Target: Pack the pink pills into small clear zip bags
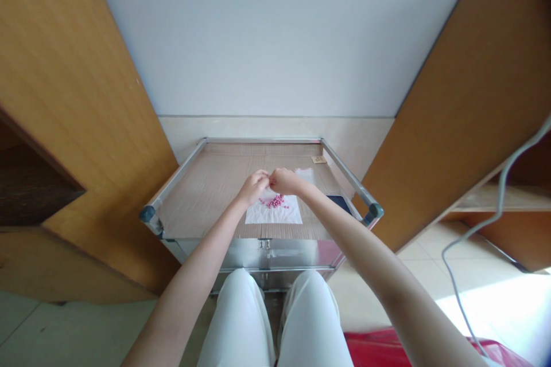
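Observation:
My left hand [255,186] and my right hand [284,181] meet above the middle of the tabletop, fingertips touching or nearly so. Both are closed in a pinch; whatever lies between the fingers is too small to make out. Just under them is a whitish, see-through patch that could be a small plastic bag. A loose heap of small pink beads [275,201] lies below the hands on a white sheet [274,218], thin like tissue or cloth. A few beads are scattered around the heap.
The brown tabletop [193,195] has a raised metal rail [262,140] at the back and sides. On its right lie a clear packet [305,174], a dark flat object [339,203] and a small tan card [318,159]. Wooden cabinets [86,97] flank it; a grey cable [499,206] hangs at right.

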Demonstrator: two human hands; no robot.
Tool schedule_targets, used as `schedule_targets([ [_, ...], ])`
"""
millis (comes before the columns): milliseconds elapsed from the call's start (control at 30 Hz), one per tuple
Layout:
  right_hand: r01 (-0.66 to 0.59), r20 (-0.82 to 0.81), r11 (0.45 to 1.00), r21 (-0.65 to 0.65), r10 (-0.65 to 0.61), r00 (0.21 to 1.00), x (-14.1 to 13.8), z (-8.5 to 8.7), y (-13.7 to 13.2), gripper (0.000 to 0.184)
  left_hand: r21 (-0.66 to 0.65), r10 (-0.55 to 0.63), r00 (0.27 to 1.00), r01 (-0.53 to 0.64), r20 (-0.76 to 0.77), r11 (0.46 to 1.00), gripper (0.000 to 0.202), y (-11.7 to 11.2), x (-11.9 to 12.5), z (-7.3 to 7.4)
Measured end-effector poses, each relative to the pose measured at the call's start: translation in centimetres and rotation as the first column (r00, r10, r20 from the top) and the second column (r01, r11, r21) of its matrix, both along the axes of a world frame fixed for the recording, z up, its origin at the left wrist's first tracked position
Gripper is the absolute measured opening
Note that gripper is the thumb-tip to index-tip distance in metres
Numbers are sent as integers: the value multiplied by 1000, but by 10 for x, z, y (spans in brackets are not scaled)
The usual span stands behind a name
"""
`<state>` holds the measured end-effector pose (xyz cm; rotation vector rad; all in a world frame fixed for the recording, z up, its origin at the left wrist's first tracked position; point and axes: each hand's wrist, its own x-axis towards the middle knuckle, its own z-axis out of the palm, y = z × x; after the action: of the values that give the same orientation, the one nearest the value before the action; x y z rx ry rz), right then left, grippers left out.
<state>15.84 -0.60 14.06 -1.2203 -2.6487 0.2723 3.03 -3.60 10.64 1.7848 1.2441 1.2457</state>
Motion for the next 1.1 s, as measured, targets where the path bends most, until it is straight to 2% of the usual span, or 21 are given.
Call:
schedule_targets([
  [100,-30,-5,996,-85,30,1000,-1,0,1,19,-34,-34,999,35,17,999,21,2,-2,-2],
  [233,-74,30,964,-255,84,996,-3,-1,4,21,-42,-41,999,42,35,998,20,6,-2,-6],
  [367,-62,-1,966,-253,64,998,-3,0,5,19,-42,-38,998,40,50,998,20,7,-3,-6],
  [467,-63,-67,935,-349,42,997,3,2,4,23,-37,-113,988,118,109,992,18,1,-7,-6],
  [533,-98,-144,887,-451,36,989,10,0,4,20,-21,-180,974,185,138,983,28,-5,-10,-10],
  [600,-141,-227,838,-528,21,974,17,-4,4,18,-3,-213,973,214,83,977,53,-10,-11,-16],
  [667,-169,-279,801,-575,3,960,23,-10,5,23,-13,-193,981,193,-26,981,75,-14,-10,-23],
  [700,-175,-292,790,-588,-5,957,24,-13,5,26,-14,-169,983,169,-70,986,79,-16,-9,-26],
  [833,-197,-329,754,-626,-26,944,27,-24,4,30,41,-71,987,77,-143,996,66,-19,-3,-33],
  [933,-246,-380,718,-651,-29,924,28,-30,1,33,90,-44,983,60,-177,994,58,-20,-1,-36],
  [1100,-294,-431,681,-671,-35,902,33,-38,-1,39,114,-14,973,42,-231,993,61,-19,-3,-39],
])
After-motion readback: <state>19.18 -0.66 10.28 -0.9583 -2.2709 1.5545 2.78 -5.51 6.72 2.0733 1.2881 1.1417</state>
